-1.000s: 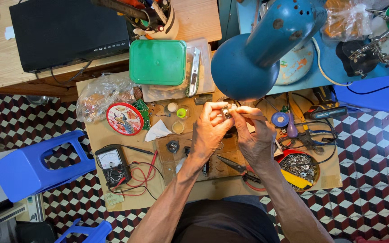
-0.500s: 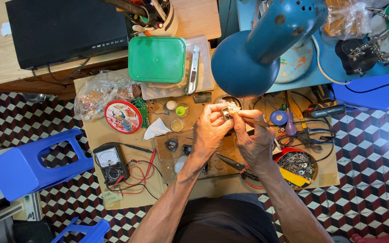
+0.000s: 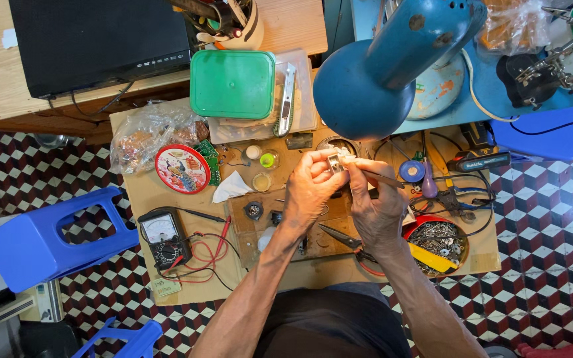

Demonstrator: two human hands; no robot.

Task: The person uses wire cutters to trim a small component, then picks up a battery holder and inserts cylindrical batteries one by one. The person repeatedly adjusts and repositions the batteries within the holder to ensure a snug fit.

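Head view, straight down over cluttered workbench [image 3: 167,199]

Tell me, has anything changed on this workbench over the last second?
Hardly. The left hand still pinches the small metal part under the blue desk lamp, and the right hand keeps its thin tool against it. The analogue multimeter and green plastic box stayed put.

Multimeter [image 3: 162,237] at low bench's [image 3: 140,199] near-left corner, round tin [image 3: 182,168] behind it. Lidded box [image 3: 232,83] at far edge, lamp [image 3: 373,76] right of it. Bowl of screws [image 3: 440,240] near right edge; stool [image 3: 44,238] left of bench.
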